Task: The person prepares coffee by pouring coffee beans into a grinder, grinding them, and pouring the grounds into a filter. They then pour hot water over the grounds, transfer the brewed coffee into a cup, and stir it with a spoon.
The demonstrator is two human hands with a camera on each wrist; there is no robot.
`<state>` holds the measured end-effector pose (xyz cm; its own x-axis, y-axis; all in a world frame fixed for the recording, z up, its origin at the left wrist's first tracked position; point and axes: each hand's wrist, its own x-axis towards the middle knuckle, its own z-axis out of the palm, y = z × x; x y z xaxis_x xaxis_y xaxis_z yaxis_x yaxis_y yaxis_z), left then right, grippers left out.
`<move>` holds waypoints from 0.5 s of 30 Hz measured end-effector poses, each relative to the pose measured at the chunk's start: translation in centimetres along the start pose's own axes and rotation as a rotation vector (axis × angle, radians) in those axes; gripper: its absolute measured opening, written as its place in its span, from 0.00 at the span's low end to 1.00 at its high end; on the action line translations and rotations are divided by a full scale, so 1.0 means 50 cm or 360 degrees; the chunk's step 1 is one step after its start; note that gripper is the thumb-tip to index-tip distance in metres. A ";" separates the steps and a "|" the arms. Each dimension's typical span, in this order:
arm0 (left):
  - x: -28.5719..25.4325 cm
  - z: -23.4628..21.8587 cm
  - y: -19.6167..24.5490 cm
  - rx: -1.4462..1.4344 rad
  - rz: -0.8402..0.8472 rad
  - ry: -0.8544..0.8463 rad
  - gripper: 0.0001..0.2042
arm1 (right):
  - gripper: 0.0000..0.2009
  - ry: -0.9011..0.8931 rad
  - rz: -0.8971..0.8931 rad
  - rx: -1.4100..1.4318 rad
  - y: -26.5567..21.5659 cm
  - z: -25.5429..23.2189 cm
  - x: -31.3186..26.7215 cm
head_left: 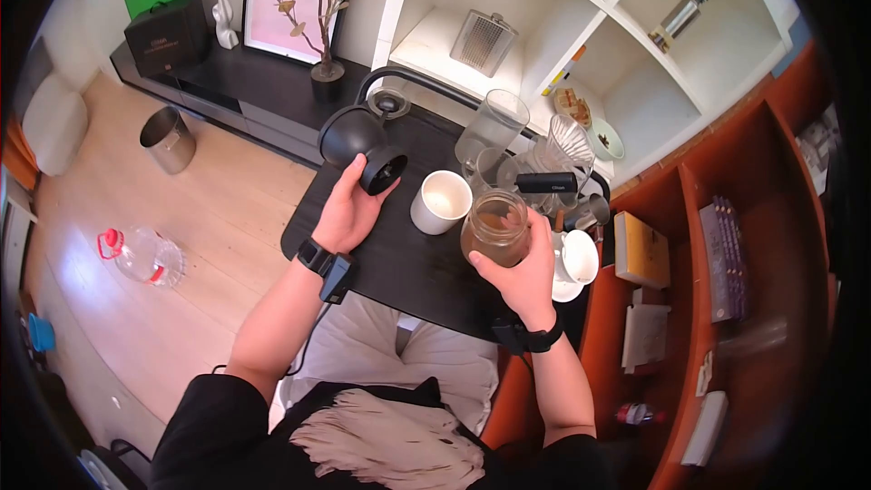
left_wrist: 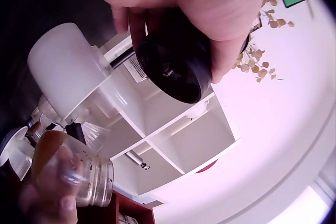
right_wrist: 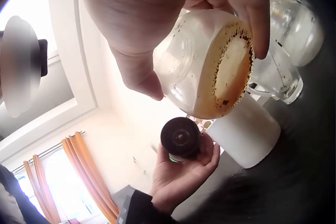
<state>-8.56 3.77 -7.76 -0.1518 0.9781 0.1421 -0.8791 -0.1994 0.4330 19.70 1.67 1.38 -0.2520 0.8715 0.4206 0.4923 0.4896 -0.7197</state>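
My left hand [head_left: 347,215] grips a black coffee grinder head [head_left: 349,134], its round open end tilted toward me. In the left wrist view a small metal part shows inside the dark hollow of the grinder head [left_wrist: 173,71]. My right hand [head_left: 526,277] holds a clear glass jar [head_left: 494,240] around its side, threaded mouth up and uncovered. Brown contents and dark specks lie at the bottom of the jar [right_wrist: 231,71]. Between the hands, a white cup [head_left: 422,213] stands on the black tray table [head_left: 399,263].
Behind the jar are a tall glass [head_left: 499,118], a ribbed glass dripper [head_left: 570,141] and a black-handled glass vessel [head_left: 546,183]. A small white cup [head_left: 581,256] sits on its saucer at the right. White shelves [head_left: 553,9] rise behind the table; a brown bookcase [head_left: 689,263] stands rightward.
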 end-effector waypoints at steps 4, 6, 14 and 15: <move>-0.001 -0.001 -0.001 -0.0048 0.0008 0.0007 0.18 | 0.40 -0.0110 -0.0050 -0.0231 0.013 -0.017 0.032; -0.003 0.007 0.000 0.0088 0.0046 0.0005 0.18 | 0.40 -0.0152 -0.0048 -0.0259 0.021 -0.017 0.043; -0.012 0.039 0.015 0.0319 0.0004 0.0013 0.27 | 0.40 -0.0173 0.0007 -0.0352 0.035 -0.013 0.051; -0.012 0.038 0.013 0.0319 -0.0003 0.0014 0.27 | 0.40 -0.0172 0.0014 -0.0353 0.034 -0.014 0.052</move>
<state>-8.18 2.95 -5.90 -0.1550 0.9788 0.1336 -0.7720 -0.2044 0.6019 20.44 4.76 1.65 -0.3287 0.8792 0.3450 0.6625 0.4750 -0.5792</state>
